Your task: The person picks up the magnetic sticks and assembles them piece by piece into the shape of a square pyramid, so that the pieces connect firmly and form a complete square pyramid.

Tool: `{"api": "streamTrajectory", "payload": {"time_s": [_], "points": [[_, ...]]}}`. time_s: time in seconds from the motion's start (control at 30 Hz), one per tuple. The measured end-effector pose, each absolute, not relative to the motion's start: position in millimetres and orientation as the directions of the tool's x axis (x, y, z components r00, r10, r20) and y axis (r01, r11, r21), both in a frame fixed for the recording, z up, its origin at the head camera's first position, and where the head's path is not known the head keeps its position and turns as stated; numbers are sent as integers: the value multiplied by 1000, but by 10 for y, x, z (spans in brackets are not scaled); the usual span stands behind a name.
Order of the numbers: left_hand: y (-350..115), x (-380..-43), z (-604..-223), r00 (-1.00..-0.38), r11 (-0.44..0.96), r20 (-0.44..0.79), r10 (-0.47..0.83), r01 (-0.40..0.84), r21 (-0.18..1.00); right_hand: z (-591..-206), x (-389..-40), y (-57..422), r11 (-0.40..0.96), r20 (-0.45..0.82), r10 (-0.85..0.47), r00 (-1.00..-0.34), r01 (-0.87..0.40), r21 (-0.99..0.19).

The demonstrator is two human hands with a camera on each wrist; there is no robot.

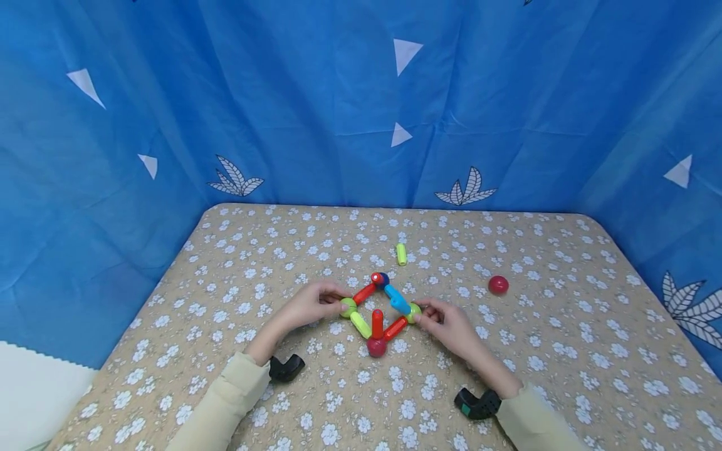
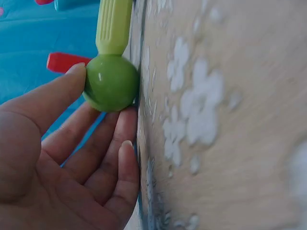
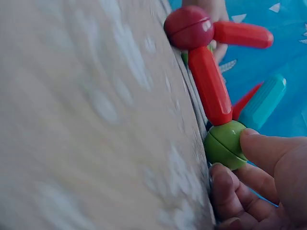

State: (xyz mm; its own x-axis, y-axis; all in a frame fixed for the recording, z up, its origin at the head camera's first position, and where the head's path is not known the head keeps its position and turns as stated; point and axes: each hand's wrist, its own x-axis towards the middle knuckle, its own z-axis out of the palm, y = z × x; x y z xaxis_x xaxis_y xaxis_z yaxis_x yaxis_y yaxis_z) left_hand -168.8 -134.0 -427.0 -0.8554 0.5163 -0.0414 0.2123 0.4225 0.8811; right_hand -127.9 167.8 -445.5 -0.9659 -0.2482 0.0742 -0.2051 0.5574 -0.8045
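A diamond frame of magnetic balls and rods lies on the tablecloth between both hands. My left hand [image 1: 309, 308] pinches the green ball [image 2: 111, 82] at its left corner, thumb on one side and fingers on the other. At the right corner, thumb and fingers of my right hand [image 1: 451, 327] grip another green ball [image 3: 225, 144]. The near corner is a dark red ball [image 1: 376, 347] with a red rod [image 1: 377, 321] standing up from it. A dark blue ball [image 1: 385, 279] forms the far corner. Light blue [image 1: 400, 305], red and yellow-green rods [image 1: 360, 325] show around the frame.
Beyond the frame lies a loose yellow-green rod [image 1: 402, 254]. A separate red ball [image 1: 498, 285] sits to the right. Black wrist devices [image 1: 477, 404] are worn at both sleeves. A blue curtain [image 1: 361, 94] borders the floral tablecloth [image 1: 293, 250] at the back and sides.
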Motion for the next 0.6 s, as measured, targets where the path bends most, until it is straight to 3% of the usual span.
{"api": "streamTrajectory", "payload": {"time_s": [0.2,0.43,0.6], "points": [[-1284,-1579,-4316,-823,388,-60,565,201,899,-4421,-1484,1728,560,28,-271,-962,-181,-808],[-1194,-1513,-4326,-802,378,-52,595,222,899,-4454,-1638,1781,441,-121,-278,-953,-15,-897],[-1245,-1584,-4301,-770,371,-95,631,193,908,-4441,-1647,1791,418,-148,-293,-945,12,-908]]}}
